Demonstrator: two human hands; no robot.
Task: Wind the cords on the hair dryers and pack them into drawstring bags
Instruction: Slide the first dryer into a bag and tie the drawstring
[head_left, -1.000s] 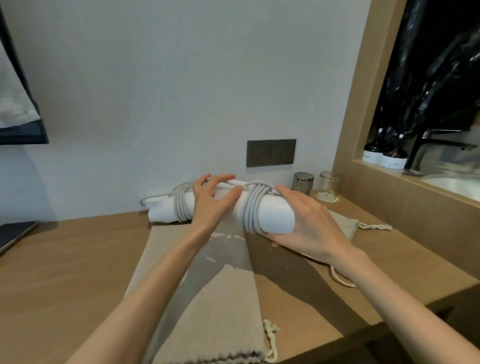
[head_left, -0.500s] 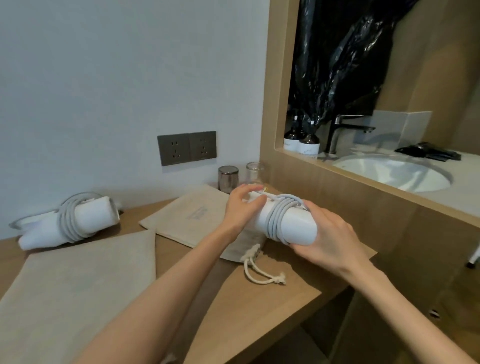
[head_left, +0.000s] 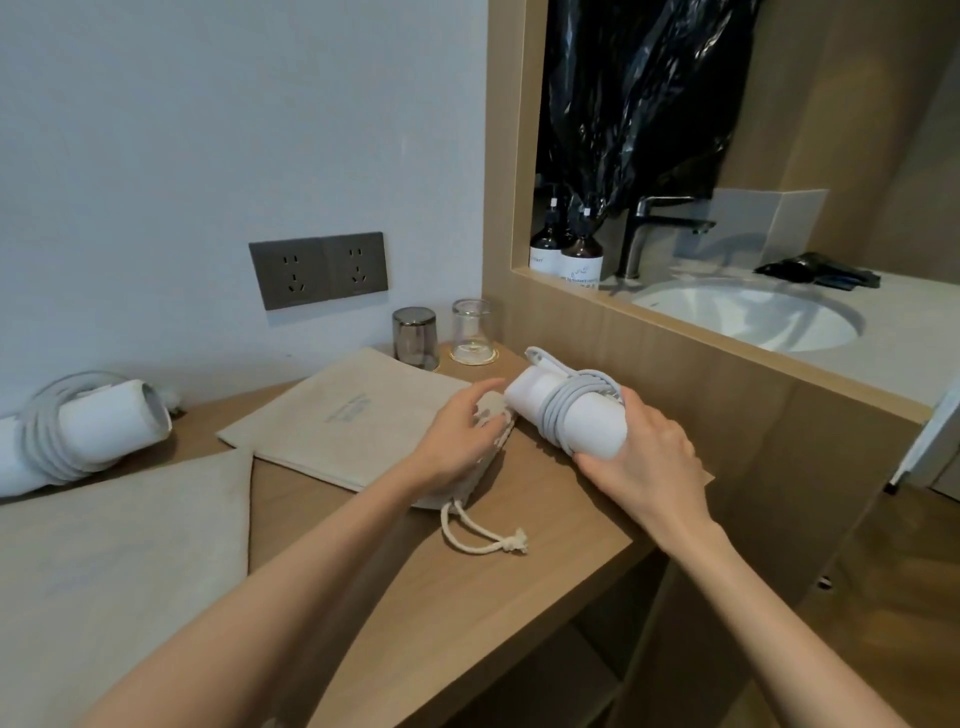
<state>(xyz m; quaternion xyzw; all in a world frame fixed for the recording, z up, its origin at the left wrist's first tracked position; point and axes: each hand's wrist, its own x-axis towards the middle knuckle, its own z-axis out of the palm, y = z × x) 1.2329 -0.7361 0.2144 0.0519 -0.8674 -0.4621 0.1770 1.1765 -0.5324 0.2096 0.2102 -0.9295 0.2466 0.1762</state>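
While the wooden counter (head_left: 561, 519) ends close under the action, the drawstring bag (head_left: 358, 415) lies flat on it, mouth bunched where the left hand (head_left: 457, 441) pinches the fabric, so the opening may prove too tight. Right hand (head_left: 644, 457) is wrapped round the hair dryer (head_left: 597, 431), just beside that mouth; a snag going in could shove the wound cord (head_left: 558, 421) off the barrel, and a slack grip sends it over the edge
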